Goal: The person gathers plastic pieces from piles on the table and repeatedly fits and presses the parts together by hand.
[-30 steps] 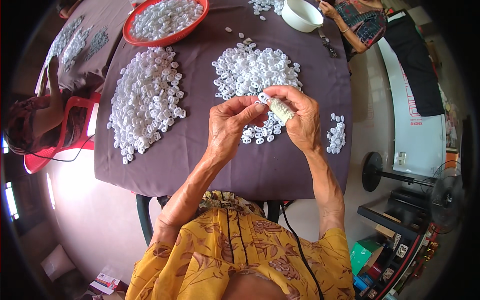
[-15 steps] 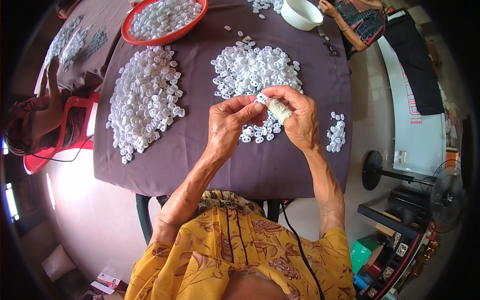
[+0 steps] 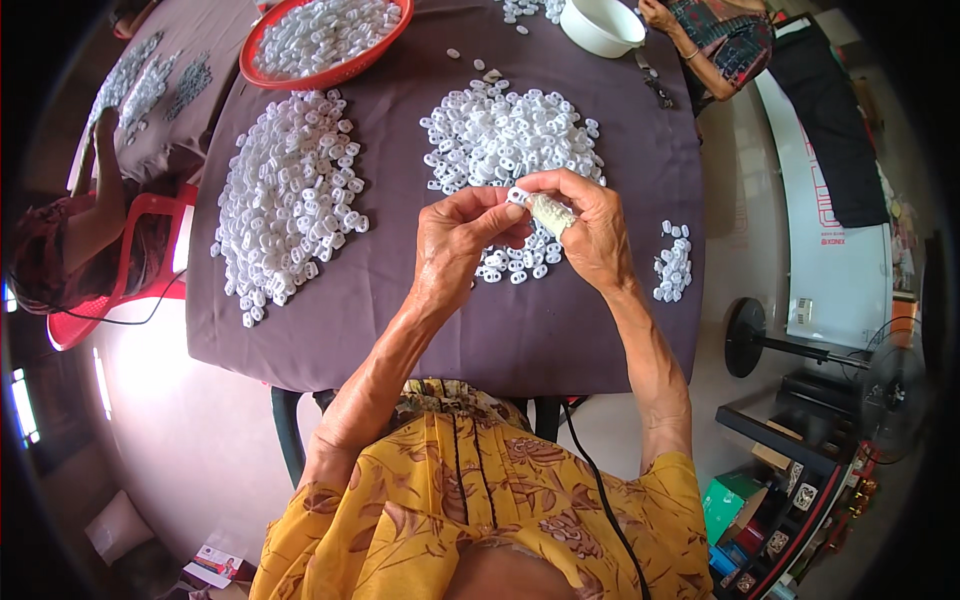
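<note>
Between thumb and fingers, my left hand (image 3: 455, 232) pinches a small white oval plastic piece with two holes (image 3: 517, 196). My right hand (image 3: 597, 232) is closed around a pale yellow, rough-surfaced roll (image 3: 551, 213), whose upper end meets the white piece. I cannot tell what the roll is made of. Both hands are raised over the near edge of a heap of similar white pieces (image 3: 510, 140). A larger heap (image 3: 285, 195) lies to the left, and a small cluster (image 3: 673, 262) is right of my right hand.
A dark purple cloth covers the table (image 3: 400, 350). At the back stand a red basket (image 3: 246, 62) full of white pieces and a white bowl (image 3: 600, 28). A person's arm (image 3: 690, 50) is at the far right; another person (image 3: 90, 230) sits left. A fan (image 3: 890, 390) stands right.
My hands have shifted very slightly left, and the white piece has turned a little against the roll's end. My grips look the same. At the left, the other person's hand has moved.
</note>
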